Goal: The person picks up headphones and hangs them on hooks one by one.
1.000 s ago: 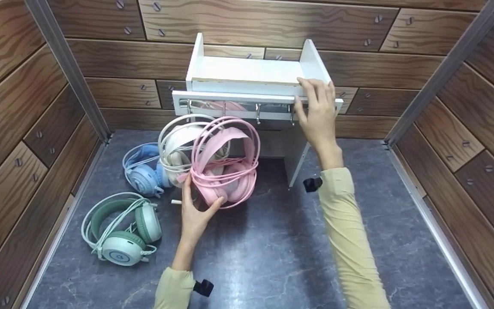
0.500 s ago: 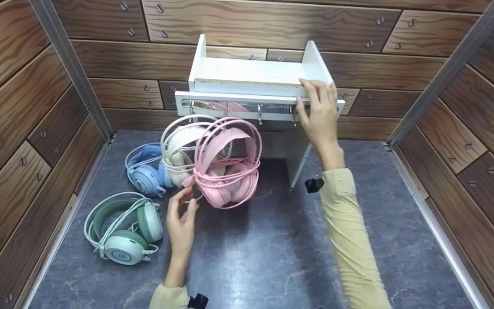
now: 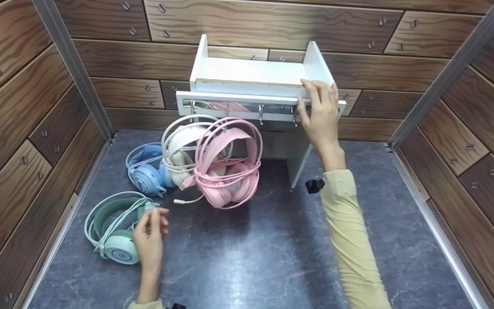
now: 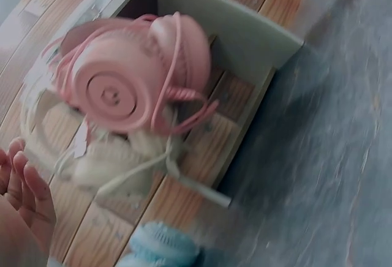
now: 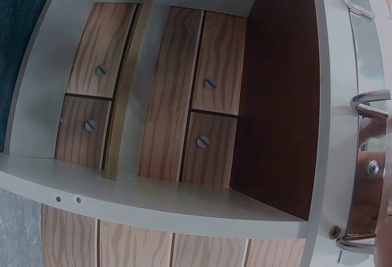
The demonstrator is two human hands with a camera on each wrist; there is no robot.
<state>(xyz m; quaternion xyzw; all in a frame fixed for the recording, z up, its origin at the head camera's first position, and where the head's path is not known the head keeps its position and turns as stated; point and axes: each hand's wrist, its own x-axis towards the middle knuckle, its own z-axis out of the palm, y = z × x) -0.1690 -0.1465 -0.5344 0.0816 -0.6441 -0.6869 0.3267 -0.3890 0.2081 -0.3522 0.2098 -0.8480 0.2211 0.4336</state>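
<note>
My left hand (image 3: 149,240) is in front of the green headphones (image 3: 120,249), fingers loosely curled, holding nothing. It partly covers their right ear cup. Pink headphones (image 3: 217,195) hang from the hook rail (image 3: 234,99) of a white shelf (image 3: 251,71), their cable wound around them. Behind and left of them hang white headphones (image 3: 182,137), partly hidden. My right hand (image 3: 322,116) holds the shelf's right front, its fingers over the rail and the thumb at the rail's upper edge. In the left wrist view, the left hand's fingers (image 4: 27,187) are apart from the pink headphones (image 4: 116,89).
Blue headphones (image 3: 146,178) lie on the dark floor left of the shelf. Bare metal hooks (image 3: 261,113) stick out from the rail's right half. A loose white plug (image 3: 180,201) dangles below the hanging headphones. Wood-patterned walls (image 3: 272,21) surround the floor.
My left hand has let go of the pink headphones and moved left and down, toward the green headphones. The pink headphones stay hanging. My right hand keeps its place on the shelf.
</note>
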